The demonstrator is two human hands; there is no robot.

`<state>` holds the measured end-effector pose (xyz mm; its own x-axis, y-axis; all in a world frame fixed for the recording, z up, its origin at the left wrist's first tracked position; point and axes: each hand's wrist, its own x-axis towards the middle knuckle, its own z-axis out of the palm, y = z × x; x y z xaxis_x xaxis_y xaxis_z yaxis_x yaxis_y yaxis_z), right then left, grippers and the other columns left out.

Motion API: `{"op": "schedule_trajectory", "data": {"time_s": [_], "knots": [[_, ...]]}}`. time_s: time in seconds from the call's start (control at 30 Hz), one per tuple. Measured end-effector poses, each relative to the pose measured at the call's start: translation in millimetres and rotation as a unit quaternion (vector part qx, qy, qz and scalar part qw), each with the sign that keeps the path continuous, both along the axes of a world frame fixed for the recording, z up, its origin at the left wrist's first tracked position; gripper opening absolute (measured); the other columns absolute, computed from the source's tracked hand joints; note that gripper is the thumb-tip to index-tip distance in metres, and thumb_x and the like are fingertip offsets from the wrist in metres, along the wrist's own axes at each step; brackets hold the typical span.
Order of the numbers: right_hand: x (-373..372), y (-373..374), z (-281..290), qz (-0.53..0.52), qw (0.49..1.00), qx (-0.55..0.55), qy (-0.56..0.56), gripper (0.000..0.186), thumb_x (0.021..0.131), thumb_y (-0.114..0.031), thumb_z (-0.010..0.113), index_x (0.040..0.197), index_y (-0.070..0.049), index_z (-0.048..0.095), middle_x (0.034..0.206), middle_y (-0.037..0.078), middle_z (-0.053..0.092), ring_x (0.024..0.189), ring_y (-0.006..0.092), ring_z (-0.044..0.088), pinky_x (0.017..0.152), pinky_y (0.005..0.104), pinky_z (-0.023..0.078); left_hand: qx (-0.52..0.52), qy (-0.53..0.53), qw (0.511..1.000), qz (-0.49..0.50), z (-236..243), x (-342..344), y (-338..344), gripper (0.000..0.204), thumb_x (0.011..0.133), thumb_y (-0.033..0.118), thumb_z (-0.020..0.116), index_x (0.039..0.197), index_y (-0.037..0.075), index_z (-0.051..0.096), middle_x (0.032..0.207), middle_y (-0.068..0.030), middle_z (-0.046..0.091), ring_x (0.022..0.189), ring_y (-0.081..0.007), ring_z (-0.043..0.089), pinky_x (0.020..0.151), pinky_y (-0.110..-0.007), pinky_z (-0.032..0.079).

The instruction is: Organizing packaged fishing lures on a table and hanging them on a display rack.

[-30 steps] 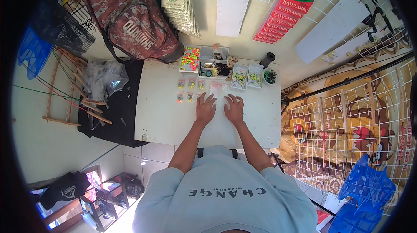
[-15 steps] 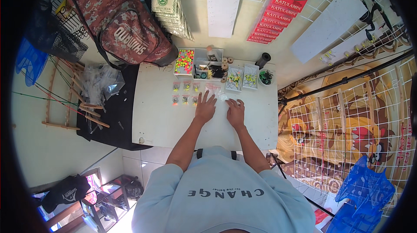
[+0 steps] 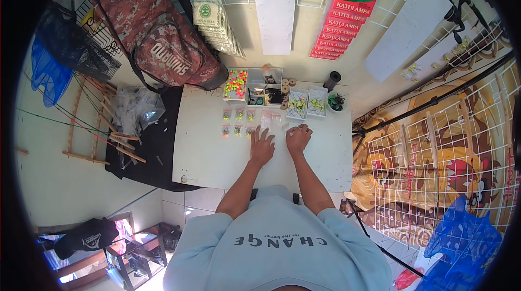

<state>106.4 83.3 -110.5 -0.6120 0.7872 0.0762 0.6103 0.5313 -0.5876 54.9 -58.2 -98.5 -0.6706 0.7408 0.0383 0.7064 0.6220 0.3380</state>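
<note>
My left hand (image 3: 262, 148) lies on the white table (image 3: 206, 152) with its fingers spread, holding nothing. Its fingertips reach the near edge of some small clear plastic bags (image 3: 271, 118). Just right of it, my right hand (image 3: 298, 140) is closed, the fingers curled inward; whatever it may grip is too small to make out. Left of the hands, several small filled packets (image 3: 239, 114) with bright yellow and orange bits lie in two rows. Beyond the right hand stand two white trays (image 3: 298, 90) of tangled yellow-green pieces.
At the table's back stand a white divided box (image 3: 262, 67) with coloured beads, thread spools (image 3: 292, 82), a dark cylinder (image 3: 332, 79) and a small bowl (image 3: 336, 102). A camouflage bag (image 3: 168, 52) leans at the back left. Loose plastic bags (image 3: 135, 109) lie on black cloth.
My right hand has curled its fingers in and turned, drawing slightly back from the plastic bags. My left hand stays spread, now a little nearer me. The whole view has shifted slightly.
</note>
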Motion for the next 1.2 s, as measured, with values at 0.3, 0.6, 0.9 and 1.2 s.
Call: {"op": "schedule_trajectory", "data": {"time_s": [0.3, 0.6, 0.9, 1.2], "knots": [[37, -1, 27, 0.061, 0.993, 0.017, 0.103, 0.010, 0.071, -0.013, 0.072, 0.080, -0.017, 0.069, 0.105, 0.006, 0.052, 0.107, 0.0314, 0.041, 0.093, 0.0426, 0.035, 0.155, -0.066, 0.984, 0.062, 14, 8, 11, 0.035, 0.083, 0.030, 0.064, 0.114, 0.013, 0.060, 0.120, -0.0077, 0.053, 0.125, -0.0317, 0.035, 0.104, -0.047, 0.027], [65, 5, 53, 0.058, 0.990, 0.108, 0.068, 0.010, 0.074, -0.012, 0.069, 0.084, -0.013, 0.068, 0.107, 0.005, 0.053, 0.111, 0.0299, 0.041, 0.092, 0.0414, 0.035, 0.263, -0.180, 0.948, 0.026, 42, 25, 41, 0.019, 0.081, 0.022, 0.070, 0.096, 0.011, 0.068, 0.088, -0.0047, 0.068, 0.092, -0.0234, 0.061, 0.084, -0.035, 0.046], [68, 12, 65, 0.033, 0.985, 0.130, 0.109, 0.015, 0.072, -0.010, 0.071, 0.087, -0.013, 0.068, 0.105, 0.004, 0.055, 0.105, 0.0301, 0.042, 0.090, 0.0409, 0.037, 0.283, -0.254, 0.922, 0.074, 29, 26, 53, 0.017, 0.086, 0.018, 0.064, 0.096, 0.007, 0.070, 0.087, -0.0101, 0.071, 0.083, -0.0215, 0.068, 0.074, -0.032, 0.051], [60, 22, 78, 0.093, 0.974, -0.027, 0.205, 0.018, 0.079, -0.012, 0.068, 0.097, -0.011, 0.070, 0.092, 0.005, 0.067, 0.097, 0.0256, 0.050, 0.086, 0.0356, 0.041, 0.335, -0.329, 0.873, 0.129, 49, 29, 71, 0.015, 0.086, 0.018, 0.063, 0.092, 0.005, 0.066, 0.088, -0.0066, 0.070, 0.087, -0.0181, 0.067, 0.075, -0.032, 0.050]]}}
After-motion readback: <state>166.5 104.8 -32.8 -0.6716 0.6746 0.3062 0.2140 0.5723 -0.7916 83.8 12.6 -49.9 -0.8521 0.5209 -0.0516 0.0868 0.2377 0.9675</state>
